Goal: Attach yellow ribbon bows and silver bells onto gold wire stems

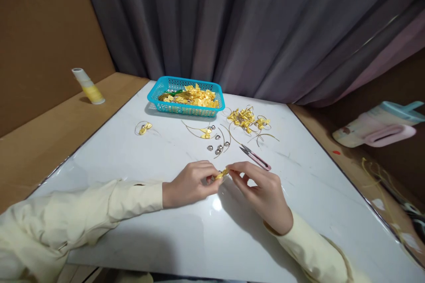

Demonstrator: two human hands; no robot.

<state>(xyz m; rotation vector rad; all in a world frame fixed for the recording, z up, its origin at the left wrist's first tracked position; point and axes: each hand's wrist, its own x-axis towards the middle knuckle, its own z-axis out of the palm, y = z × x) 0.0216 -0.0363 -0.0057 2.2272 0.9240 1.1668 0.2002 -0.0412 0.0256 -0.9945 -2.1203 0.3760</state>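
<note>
Just above the white table top, both my hands pinch one small yellow ribbon bow (pixel 220 174). My left hand (pixel 195 181) grips its left side between thumb and fingers. From the other side my right hand (pixel 260 188) closes on the bow's right end with its fingertips. Part of the bow is hidden by the fingers. Beyond the hands lie several silver beads (pixel 219 148), a loose bow (pixel 206 133) and thin golden cords. A pair of pink-handled thread snips (pixel 255 157) rests close to my right hand, blades pointing up and left.
A blue basket (pixel 186 112) of yellow bows stands at the back. Right of it is a pile of corded bows (pixel 244 118); one more bow (pixel 145 128) lies left. A yellow-and-white bottle (pixel 89 86) and a large tumbler (pixel 372 124) stand on the side ledges before a grey curtain (pixel 265 26).
</note>
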